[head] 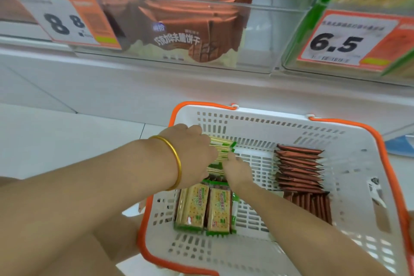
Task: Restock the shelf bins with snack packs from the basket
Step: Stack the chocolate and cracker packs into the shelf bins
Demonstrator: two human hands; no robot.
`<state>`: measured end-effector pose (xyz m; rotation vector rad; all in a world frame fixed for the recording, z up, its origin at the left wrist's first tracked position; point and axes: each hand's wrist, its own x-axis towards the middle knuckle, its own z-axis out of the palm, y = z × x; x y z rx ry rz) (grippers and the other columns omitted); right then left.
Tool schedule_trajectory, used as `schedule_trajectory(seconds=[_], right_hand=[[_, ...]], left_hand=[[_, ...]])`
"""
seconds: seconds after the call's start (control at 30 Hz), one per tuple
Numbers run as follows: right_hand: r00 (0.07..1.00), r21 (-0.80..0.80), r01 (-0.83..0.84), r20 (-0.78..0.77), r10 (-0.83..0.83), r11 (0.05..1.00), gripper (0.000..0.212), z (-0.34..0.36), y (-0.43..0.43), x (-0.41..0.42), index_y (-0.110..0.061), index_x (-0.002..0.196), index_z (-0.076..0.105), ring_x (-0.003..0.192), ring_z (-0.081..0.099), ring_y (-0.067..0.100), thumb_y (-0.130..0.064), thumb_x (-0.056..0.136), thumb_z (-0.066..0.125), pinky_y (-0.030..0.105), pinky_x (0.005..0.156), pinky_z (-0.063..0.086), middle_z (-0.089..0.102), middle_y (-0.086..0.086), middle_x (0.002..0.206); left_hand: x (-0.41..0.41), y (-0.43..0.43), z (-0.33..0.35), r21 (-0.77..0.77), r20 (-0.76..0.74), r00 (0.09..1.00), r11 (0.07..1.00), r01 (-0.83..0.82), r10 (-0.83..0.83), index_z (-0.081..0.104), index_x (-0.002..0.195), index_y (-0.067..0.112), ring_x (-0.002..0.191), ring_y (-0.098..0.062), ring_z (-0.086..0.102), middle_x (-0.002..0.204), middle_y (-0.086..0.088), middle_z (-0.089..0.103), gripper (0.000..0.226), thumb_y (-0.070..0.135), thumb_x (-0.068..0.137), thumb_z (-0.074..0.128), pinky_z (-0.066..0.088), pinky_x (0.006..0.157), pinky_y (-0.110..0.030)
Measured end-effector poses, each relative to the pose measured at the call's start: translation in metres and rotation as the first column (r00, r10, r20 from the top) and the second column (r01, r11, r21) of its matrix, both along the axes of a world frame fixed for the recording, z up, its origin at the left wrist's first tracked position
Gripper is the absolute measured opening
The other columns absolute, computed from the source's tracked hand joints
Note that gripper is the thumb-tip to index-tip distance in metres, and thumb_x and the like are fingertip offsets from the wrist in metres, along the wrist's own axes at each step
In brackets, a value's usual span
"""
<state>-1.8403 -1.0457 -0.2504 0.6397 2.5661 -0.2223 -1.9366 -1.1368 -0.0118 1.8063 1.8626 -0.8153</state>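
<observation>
**Grab in progress: cracker bundle squeezed between both hands**

Step in hand, as I read it: the pickup. Both hands are down in the white basket (246, 112) w/ orange rim, which sits below the shelf. Left hand (190, 152), gold bangle (177, 163) on the wrist, curls over the far-left end of a bundle of green-edged cracker packs (220, 151) standing on edge. Right hand (237, 170) is up against the bundle's near-right side. Its fingers are half hidden, so can't tell if they hook round or just press. The bundle is low in the basket's far-left part, not carried out yet. Two flat packs (206, 208) of the same kind lie nearer the person. Brown packs (300, 168) sit in rows at the right.

Next, prob.: lift the bundle as one block & take it up to the right bin (309, 26) w/ the 6.5 tag (349, 40), which seems to hold similar yellow-green stock. That needs an even squeeze from both ends so the middle packs don't slide out, plus clearance over the basket wall & bin lip.
</observation>
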Motion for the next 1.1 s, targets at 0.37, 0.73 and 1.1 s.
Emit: schedule_trajectory(seconds=[0.37,0.73,1.1], right_hand=[[0.71,-0.804,0.413,-0.01,-0.704,0.428,0.019,0.154,0.055,0.032,-0.008,0.076,0.054,0.065,0.065,0.018,-0.01,0.095,0.056,0.025,0.06,0.058,0.064,0.007,0.074],[0.371,-0.87,0.364,-0.192,-0.908,0.333,0.018,0.271,0.084,0.126,-0.011,0.087,0.056,0.067,0.057,0.015,-0.026,0.097,0.052,0.03,0.059,0.052,0.055,0.007,0.079],[0.335,-0.94,0.007,-0.318,-0.887,0.34,0.034,0.333,0.134,0.175,-0.009,0.098,0.062,0.072,0.067,0.014,-0.018,0.065,0.067,0.027,0.064,0.057,0.071,0.007,0.087]], left_hand=[[0.027,0.013,-0.015,0.209,0.168,0.965,0.949,-0.237,0.203,0.019,0.144,0.017,0.13,-0.024,0.035,0.144,-0.006,0.033,0.068,0.043,0.091,0.053,0.043,0.097,-0.037],[0.074,0.064,0.027,0.395,0.8,0.558,0.507,-0.766,0.22,0.052,0.1,0.018,0.076,-0.015,0.056,0.085,0.001,0.058,0.014,0.012,0.089,0.059,0.044,0.06,-0.018],[0.099,0.112,0.096,-0.011,0.979,-0.1,0.449,-0.894,-0.175,0.053,0.109,0.008,0.07,-0.01,0.067,0.089,-0.008,0.067,0.021,0.003,0.09,0.054,0.057,0.06,-0.024]])
